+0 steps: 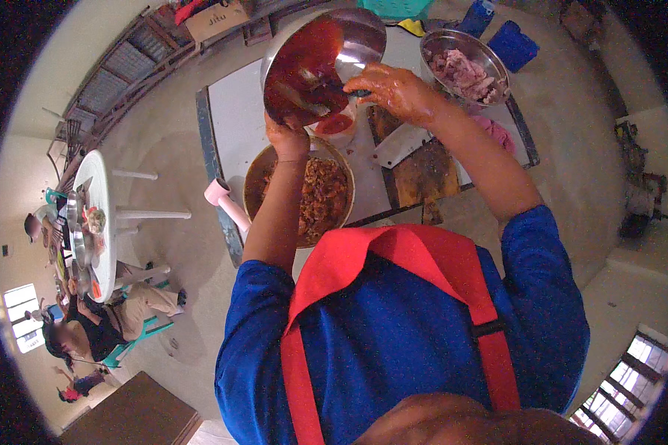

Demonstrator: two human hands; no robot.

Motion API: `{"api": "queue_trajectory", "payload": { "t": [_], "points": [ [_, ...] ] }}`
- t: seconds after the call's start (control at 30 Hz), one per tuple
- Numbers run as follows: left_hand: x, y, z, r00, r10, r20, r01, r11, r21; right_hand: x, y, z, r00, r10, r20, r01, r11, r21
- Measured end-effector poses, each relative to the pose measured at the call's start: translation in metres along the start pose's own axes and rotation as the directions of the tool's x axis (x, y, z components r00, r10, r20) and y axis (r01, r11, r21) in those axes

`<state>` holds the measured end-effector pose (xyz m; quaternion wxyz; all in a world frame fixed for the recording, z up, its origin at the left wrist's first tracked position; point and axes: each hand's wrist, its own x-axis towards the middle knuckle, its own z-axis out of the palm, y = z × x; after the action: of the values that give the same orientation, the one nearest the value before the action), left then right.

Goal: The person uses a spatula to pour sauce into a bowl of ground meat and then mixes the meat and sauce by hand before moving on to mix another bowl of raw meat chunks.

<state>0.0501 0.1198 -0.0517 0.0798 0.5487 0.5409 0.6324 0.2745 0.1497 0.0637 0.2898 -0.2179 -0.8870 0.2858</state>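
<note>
My left hand (287, 136) grips the near lower rim of a large metal bowl (362, 33), which is tilted and coated inside with dark red sauce. My right hand (392, 92), smeared with orange-red sauce, holds a small dark-ended object at the bowl's right side; what it is, I cannot tell. Just below the bowl stands a container with red sauce (334, 123), partly hidden. Nearer me, a round basin (352, 194) holds chunky reddish-brown food (323, 192), partly behind my left forearm. A cleaver (402, 146) lies on a stained wooden chopping board (426, 175).
A metal bowl of raw meat (465, 75) stands at the table's back right, near a pink cloth (495, 133). A pink handled object (228, 203) lies at the left table edge (214, 144). People sit around a white round table (108, 222) at far left.
</note>
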Motion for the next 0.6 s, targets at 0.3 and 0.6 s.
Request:
{"api": "queue_trajectory", "payload": {
  "t": [0.3, 0.6],
  "points": [
    [0.002, 0.006, -0.006, 1.0, 0.02, 0.006, -0.021, 0.994, 0.105, -0.036, -0.024, 0.0, 0.997, 0.064, -0.033, -0.069, 0.984, -0.166],
    [0.004, 0.014, -0.007, 0.999, -0.046, 0.012, 0.045, 0.998, 0.048, -0.022, -0.037, -0.014, 0.975, -0.02, -0.22, -0.034, 0.97, -0.239]
  ]
}}
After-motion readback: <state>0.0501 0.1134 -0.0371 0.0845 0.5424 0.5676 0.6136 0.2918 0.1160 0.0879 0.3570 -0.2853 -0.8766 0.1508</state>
